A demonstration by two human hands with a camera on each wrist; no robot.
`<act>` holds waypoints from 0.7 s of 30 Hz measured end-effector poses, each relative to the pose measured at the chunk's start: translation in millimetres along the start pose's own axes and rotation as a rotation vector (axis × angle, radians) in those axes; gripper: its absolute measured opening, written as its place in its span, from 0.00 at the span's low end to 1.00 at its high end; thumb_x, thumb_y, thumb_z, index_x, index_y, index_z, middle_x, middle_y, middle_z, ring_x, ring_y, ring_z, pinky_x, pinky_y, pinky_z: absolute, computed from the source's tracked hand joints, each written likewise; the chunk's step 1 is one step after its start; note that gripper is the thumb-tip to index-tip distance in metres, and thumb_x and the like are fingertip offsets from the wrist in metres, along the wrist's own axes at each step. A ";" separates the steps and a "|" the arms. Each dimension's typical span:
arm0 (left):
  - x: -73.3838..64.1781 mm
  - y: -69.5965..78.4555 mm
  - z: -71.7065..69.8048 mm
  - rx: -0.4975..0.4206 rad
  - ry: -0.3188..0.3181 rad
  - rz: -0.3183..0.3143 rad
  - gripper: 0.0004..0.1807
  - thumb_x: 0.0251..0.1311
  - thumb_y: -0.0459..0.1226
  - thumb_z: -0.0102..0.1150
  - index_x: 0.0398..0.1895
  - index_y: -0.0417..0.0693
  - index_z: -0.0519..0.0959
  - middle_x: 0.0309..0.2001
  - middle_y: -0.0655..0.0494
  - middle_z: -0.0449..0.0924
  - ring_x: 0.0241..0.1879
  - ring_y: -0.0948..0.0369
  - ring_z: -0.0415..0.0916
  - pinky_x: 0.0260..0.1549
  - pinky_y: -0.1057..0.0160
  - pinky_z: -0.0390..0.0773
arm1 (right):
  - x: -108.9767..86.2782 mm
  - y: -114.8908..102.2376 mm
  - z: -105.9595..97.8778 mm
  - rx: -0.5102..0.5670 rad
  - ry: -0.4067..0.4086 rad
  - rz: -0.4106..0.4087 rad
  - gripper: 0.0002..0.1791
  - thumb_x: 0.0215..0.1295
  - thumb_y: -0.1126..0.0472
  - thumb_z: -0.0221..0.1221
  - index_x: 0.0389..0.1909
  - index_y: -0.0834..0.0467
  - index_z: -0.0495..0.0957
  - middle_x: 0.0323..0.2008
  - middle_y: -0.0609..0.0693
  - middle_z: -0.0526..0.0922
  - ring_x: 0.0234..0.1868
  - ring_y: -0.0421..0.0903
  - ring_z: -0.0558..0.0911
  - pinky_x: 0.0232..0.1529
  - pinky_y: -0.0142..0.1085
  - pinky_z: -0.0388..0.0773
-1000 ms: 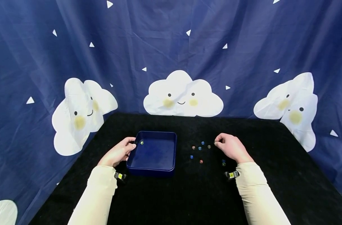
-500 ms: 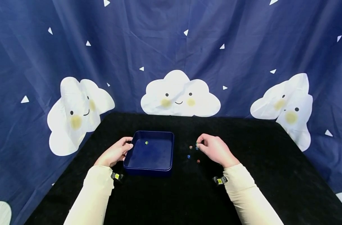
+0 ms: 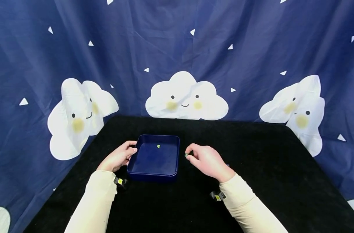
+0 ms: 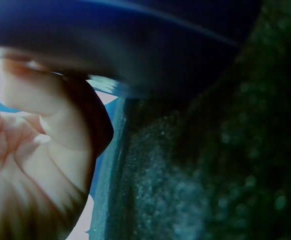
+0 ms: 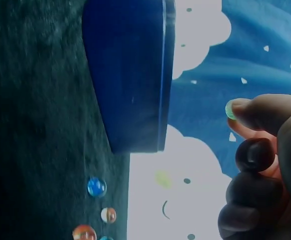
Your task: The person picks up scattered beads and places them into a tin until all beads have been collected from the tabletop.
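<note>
A square dark-blue box, open at the top, stands on the black cloth. My left hand grips its left wall, thumb at the rim; in the left wrist view curled fingers meet the box's underside. Inside the box, near its back wall, lies a yellow-green marble. Just off the box's right side, my right hand pinches a green marble between thumb and index finger. It is held above rim height in the right wrist view. The other fingers of that hand are curled.
Several loose marbles lie right of the box, mostly hidden behind my right hand in the head view. The right wrist view has a blue marble, an orange-white one and a red-orange one. A blue cloud-print curtain hangs behind.
My right hand has moved left from the far side of the loose marbles to beside the box, carrying the green marble. The marble inside the box has rolled right. My left hand keeps its grip.
</note>
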State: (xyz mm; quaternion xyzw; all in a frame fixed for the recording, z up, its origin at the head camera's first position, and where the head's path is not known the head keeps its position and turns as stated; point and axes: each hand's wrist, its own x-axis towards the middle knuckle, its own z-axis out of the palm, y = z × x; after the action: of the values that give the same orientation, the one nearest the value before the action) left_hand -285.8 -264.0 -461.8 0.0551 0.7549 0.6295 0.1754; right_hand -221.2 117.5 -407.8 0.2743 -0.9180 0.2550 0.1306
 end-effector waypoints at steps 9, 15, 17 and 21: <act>-1.6 -2.6 -0.4 -0.032 -0.007 0.021 0.28 0.75 0.35 0.49 0.72 0.38 0.55 0.34 0.55 0.67 0.25 0.65 0.66 0.20 0.67 0.72 | -2.7 -19.0 10.3 -0.012 -0.037 -0.081 0.06 0.65 0.53 0.66 0.41 0.43 0.80 0.19 0.31 0.69 0.22 0.33 0.70 0.27 0.32 0.72; -0.6 -2.2 0.7 -0.037 -0.016 0.028 0.29 0.75 0.35 0.49 0.73 0.36 0.54 0.34 0.53 0.67 0.25 0.65 0.66 0.20 0.68 0.72 | -4.7 -28.1 20.6 -0.028 -0.041 -0.106 0.07 0.64 0.52 0.66 0.41 0.44 0.80 0.19 0.30 0.68 0.22 0.32 0.71 0.28 0.32 0.73; -0.2 -1.8 0.9 -0.040 -0.013 0.025 0.28 0.75 0.35 0.49 0.73 0.37 0.55 0.34 0.53 0.67 0.25 0.66 0.66 0.19 0.68 0.72 | -4.5 -30.9 24.6 -0.029 -0.035 -0.109 0.07 0.64 0.52 0.65 0.41 0.43 0.80 0.19 0.30 0.68 0.22 0.32 0.71 0.26 0.31 0.72; -0.6 0.1 2.3 -0.036 -0.009 0.024 0.28 0.75 0.34 0.48 0.73 0.37 0.55 0.35 0.53 0.68 0.25 0.65 0.66 0.19 0.68 0.72 | -4.4 -34.2 31.9 -0.057 -0.018 -0.099 0.06 0.65 0.52 0.65 0.41 0.43 0.80 0.20 0.31 0.69 0.22 0.32 0.71 0.25 0.30 0.71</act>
State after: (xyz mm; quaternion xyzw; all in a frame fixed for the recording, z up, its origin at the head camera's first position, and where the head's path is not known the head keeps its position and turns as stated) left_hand -284.5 -262.1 -461.9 0.0637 0.7418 0.6449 0.1723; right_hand -201.2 77.6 -422.6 0.3178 -0.9113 0.2196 0.1424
